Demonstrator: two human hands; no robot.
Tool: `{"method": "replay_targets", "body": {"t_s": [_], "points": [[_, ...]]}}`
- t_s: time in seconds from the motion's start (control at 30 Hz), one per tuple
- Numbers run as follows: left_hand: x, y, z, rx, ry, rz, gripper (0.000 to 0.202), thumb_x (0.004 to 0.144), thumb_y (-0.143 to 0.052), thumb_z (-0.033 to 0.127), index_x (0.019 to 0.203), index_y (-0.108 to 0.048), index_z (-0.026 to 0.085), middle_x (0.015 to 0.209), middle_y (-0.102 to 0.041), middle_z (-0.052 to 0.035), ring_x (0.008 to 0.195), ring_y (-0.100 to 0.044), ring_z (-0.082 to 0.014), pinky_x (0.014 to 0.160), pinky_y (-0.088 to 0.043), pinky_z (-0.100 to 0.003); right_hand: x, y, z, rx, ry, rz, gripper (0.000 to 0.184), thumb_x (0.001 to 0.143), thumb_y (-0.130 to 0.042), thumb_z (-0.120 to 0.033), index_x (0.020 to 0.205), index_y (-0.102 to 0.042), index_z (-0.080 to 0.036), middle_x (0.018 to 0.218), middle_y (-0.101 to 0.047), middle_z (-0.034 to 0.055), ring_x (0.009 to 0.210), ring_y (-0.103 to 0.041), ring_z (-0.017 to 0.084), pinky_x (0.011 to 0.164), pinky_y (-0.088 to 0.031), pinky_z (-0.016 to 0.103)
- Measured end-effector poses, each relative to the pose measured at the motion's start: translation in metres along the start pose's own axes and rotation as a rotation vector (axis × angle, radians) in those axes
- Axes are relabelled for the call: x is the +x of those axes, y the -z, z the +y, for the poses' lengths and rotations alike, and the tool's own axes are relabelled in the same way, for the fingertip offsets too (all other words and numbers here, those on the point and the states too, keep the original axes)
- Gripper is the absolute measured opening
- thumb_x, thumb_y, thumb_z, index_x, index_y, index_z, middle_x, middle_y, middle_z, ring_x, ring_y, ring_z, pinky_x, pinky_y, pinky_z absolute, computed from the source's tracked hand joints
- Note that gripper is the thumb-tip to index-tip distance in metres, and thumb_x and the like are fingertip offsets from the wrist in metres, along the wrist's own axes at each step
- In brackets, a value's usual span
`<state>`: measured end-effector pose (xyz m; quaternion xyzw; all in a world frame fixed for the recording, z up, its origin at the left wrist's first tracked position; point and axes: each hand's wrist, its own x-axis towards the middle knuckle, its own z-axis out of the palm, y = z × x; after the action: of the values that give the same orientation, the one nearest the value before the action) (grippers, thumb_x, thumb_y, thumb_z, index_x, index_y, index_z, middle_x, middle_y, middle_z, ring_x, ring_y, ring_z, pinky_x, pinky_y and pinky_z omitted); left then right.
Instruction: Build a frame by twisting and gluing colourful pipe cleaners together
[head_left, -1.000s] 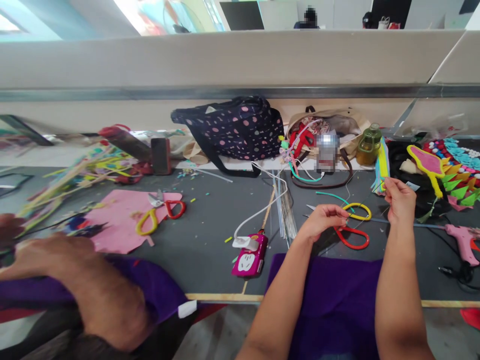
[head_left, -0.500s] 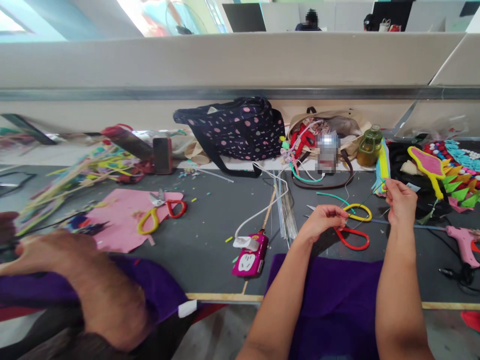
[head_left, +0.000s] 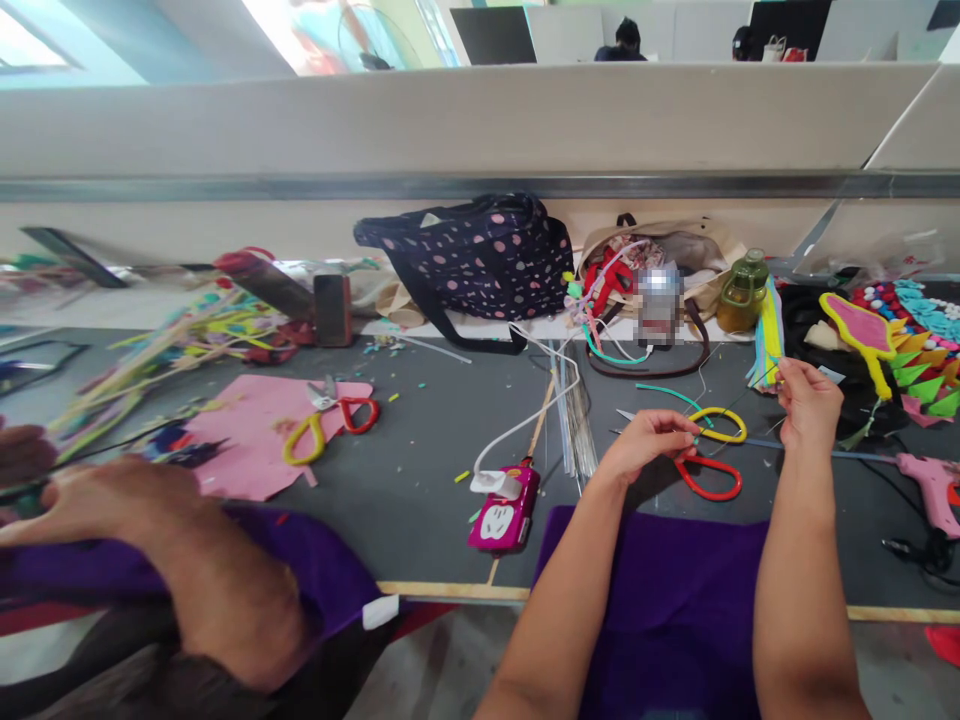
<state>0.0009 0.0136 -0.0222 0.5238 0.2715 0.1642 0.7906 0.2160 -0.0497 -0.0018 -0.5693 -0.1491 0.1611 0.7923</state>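
Note:
My left hand (head_left: 646, 441) hovers over the grey table (head_left: 420, 440) with fingers pinched together, just left of scissors with one yellow and one red handle (head_left: 712, 450). My right hand (head_left: 811, 404) is raised a little further right, fingers pinched on a thin wire or strand that runs between both hands. Right behind it hang yellow, green and blue felt strips (head_left: 765, 340). Purple cloth (head_left: 675, 600) covers my lap below both forearms.
Another person's arm (head_left: 187, 570) rests at the left by pink felt (head_left: 255, 440) and second scissors (head_left: 330, 425). A pink power strip (head_left: 504, 512), thin metal rods (head_left: 574, 420), a dotted dark bag (head_left: 480, 260), a green bottle (head_left: 739, 290), felt pieces (head_left: 900, 340) and a pink glue gun (head_left: 930, 480) crowd the table.
Both my hands stay pinched on the thin strand in nearly the same place. The view has shifted slightly; the other person's hand at the left moved a little.

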Motion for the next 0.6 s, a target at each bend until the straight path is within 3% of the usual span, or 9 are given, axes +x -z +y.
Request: {"method": "replay_targets", "body": {"t_s": [0.6], "points": [[0.0,-0.0034,-0.0008,-0.023,0.003,-0.012,0.033,0.057,-0.082,0.027,0.08,-0.066,0.009,0.063,-0.068,-0.0051,0.054,-0.061,-0.0113,0.057,-0.044,-0.023,0.0013,-0.0007,0.0021,-0.015,-0.002,0.013,0.024,0.056,-0.08,-0.031,0.07,-0.07,-0.013,0.051,-0.057,-0.0034,0.037,-0.037,0.003,0.033,-0.018,0.017]]}}
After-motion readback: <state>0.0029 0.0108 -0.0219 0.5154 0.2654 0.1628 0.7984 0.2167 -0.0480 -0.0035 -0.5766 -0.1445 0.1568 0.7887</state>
